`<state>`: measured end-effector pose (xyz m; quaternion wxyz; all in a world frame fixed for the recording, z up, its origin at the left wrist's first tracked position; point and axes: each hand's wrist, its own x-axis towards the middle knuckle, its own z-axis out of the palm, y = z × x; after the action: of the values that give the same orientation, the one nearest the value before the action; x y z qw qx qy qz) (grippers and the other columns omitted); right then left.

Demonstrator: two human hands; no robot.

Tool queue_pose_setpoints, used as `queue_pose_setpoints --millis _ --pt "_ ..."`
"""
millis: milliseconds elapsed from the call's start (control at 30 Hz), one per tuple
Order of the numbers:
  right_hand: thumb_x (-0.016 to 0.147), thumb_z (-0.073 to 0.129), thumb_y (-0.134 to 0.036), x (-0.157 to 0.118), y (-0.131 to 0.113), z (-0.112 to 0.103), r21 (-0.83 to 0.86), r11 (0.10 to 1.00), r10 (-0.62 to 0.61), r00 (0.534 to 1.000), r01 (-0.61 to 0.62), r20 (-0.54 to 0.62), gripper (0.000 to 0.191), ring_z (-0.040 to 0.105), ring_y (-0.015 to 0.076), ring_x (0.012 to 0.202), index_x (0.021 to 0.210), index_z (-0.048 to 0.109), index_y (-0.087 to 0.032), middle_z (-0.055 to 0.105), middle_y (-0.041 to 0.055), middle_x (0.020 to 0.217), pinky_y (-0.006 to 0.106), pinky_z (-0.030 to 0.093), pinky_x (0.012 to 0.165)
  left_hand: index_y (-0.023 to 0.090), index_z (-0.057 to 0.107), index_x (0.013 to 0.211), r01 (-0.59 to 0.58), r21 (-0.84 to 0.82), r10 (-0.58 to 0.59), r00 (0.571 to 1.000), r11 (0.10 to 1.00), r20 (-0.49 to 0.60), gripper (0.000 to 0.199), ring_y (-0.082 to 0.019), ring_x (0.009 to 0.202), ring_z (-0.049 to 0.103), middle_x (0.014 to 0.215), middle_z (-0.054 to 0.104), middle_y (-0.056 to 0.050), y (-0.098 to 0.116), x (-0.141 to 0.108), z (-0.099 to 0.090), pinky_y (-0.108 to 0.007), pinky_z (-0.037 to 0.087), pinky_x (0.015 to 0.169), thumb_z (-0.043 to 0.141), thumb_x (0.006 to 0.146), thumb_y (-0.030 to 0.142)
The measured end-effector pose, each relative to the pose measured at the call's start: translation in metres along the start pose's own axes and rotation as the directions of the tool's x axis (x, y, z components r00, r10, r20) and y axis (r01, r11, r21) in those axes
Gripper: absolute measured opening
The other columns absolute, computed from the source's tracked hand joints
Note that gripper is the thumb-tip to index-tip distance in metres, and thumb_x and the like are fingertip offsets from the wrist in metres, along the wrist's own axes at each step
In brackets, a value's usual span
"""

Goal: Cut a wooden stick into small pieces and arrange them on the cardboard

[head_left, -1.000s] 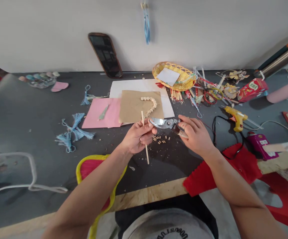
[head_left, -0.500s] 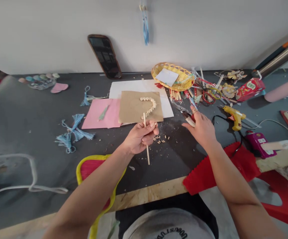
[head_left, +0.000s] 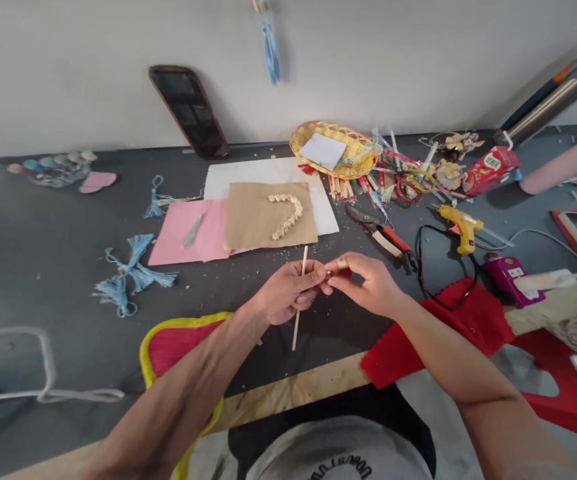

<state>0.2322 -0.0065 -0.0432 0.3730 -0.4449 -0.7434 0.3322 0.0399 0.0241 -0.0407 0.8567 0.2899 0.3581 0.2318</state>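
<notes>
My left hand (head_left: 291, 292) is closed around a thin pale stick (head_left: 296, 332), which sticks out above and below the fingers. Thumb and fingertips of my right hand (head_left: 363, 283) meet my left fingertips at a tiny pale piece, mostly hidden. Behind the hands, a curved row of small pale pieces (head_left: 296, 215) lies on brown paper (head_left: 248, 217), which overlaps pink paper (head_left: 168, 233) and a white sheet (head_left: 331, 217). Pliers with red and white handles (head_left: 391, 240) rest on the table beyond my right hand.
A yellow basket (head_left: 301, 137) stands by the wall near a leaning phone (head_left: 188, 110). Blue tassels (head_left: 136, 270) lie left. To the right are a yellow glue gun (head_left: 463, 230), purple adapter (head_left: 511, 277), red cloth (head_left: 448, 327) and pink cylinder (head_left: 563, 163).
My right hand has let go of the pliers and come left to meet my left hand at the fingertips. The view has shifted slightly to the right.
</notes>
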Motion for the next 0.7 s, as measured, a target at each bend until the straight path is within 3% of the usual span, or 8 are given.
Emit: queue_pose_setpoints --millis 200,367,433,533,600,700 --pt "0.089 0.061 -0.034 0.001 0.004 0.005 0.140 0.973 0.187 0.982 -0.181 -0.030 0.014 0.062 0.0126 0.072 0.086 0.066 -0.021 0.069 0.0003 0.082 0.025 0.050 0.068 0.014 0.057 0.085 -0.033 0.102 0.037 0.999 0.994 -0.035 0.043 0.000 0.036 0.032 0.065 0.066 -0.004 -0.003 0.000 0.004 -0.012 0.018 0.034 0.082 0.069 0.044" --pt "0.089 0.061 -0.038 0.005 0.015 -0.001 0.261 0.929 0.291 0.953 -0.261 -0.084 0.018 0.060 0.0123 0.066 0.091 0.065 -0.021 0.067 0.0000 0.079 0.025 0.048 0.061 0.021 0.053 0.106 -0.035 -0.002 0.034 0.998 0.999 -0.055 0.039 -0.004 0.041 0.036 0.077 0.071 -0.007 0.001 -0.002 0.005 -0.012 0.018 0.037 0.065 0.083 0.051" --pt "0.090 0.059 -0.036 0.006 0.019 -0.004 0.163 0.960 0.249 0.961 -0.228 -0.120 0.017 0.061 0.0134 0.069 0.093 0.064 -0.021 0.068 0.0012 0.083 0.026 0.049 0.065 0.021 0.054 0.101 -0.040 -0.029 0.037 0.995 0.999 -0.089 0.027 -0.005 0.041 0.036 0.077 0.071 -0.007 0.006 -0.002 0.001 -0.012 0.019 0.036 0.061 0.087 0.043" --pt "0.092 0.057 -0.027 0.007 0.026 -0.007 -0.137 0.986 0.081 0.989 -0.098 -0.123 0.011 0.061 0.0172 0.082 0.091 0.065 -0.020 0.069 0.0045 0.089 0.031 0.048 0.077 0.018 0.055 0.092 -0.151 -0.081 0.136 0.977 0.985 -0.164 0.013 -0.003 0.039 0.035 0.074 0.070 -0.005 0.015 -0.002 -0.007 -0.011 0.020 0.035 0.060 0.088 0.029" --pt "0.092 0.057 -0.023 0.008 0.029 -0.006 -0.315 0.949 -0.004 0.999 -0.006 -0.031 0.010 0.059 0.0200 0.090 0.087 0.065 -0.019 0.069 0.0061 0.091 0.035 0.046 0.085 0.014 0.057 0.091 -0.208 -0.130 0.176 0.959 0.970 -0.220 0.009 -0.002 0.039 0.035 0.071 0.067 -0.003 0.020 -0.001 -0.012 -0.010 0.020 0.034 0.059 0.088 0.022" --pt "0.092 0.059 -0.022 0.007 0.032 0.000 -0.475 0.879 -0.002 0.994 0.052 0.107 0.011 0.056 0.0231 0.097 0.085 0.067 -0.019 0.070 0.0068 0.095 0.039 0.043 0.086 0.011 0.059 0.095 -0.225 -0.162 0.177 0.947 0.961 -0.269 0.009 -0.002 0.039 0.037 0.068 0.064 -0.002 0.023 0.001 -0.016 -0.009 0.021 0.032 0.057 0.088 0.016"
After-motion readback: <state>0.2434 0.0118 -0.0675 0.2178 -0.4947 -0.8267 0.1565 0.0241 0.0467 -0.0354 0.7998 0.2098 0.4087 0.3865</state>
